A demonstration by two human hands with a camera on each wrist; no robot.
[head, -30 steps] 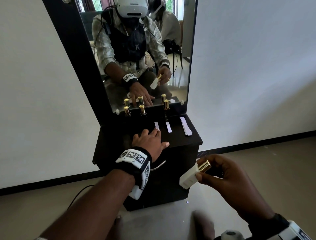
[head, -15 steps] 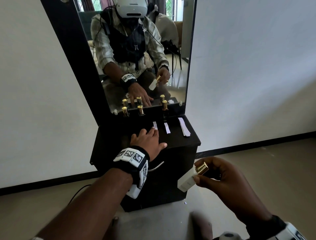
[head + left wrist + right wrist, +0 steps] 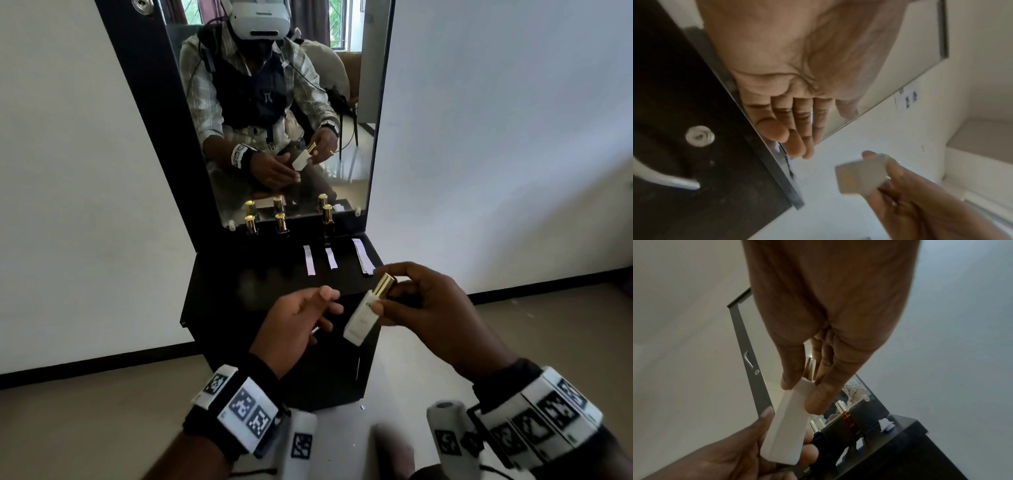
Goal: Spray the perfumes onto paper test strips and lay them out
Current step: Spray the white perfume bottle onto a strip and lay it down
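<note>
White bottle (image 3: 363, 313) with gold cap (image 3: 383, 284), held tilted in front of the black tabletop (image 3: 246, 274), near side of the mirror (image 3: 274, 113). Best done by steadying the white body with one hand and pulling the cap straight off, nozzle kept away from the 2 laid strips (image 3: 320, 259) and the spare stack (image 3: 362, 256) below the mirror. Right hand (image 3: 431, 308): fingers curled, thumb and fingertips pinching the bottle at its neck. Left hand (image 3: 296, 325): fingers loosely extended, gripping nothing; in the right wrist view seems to cradle the bottle's base, contact hard to confirm. 3 more gold-capped bottles (image 3: 281, 222) standing directly below the mirror.
</note>
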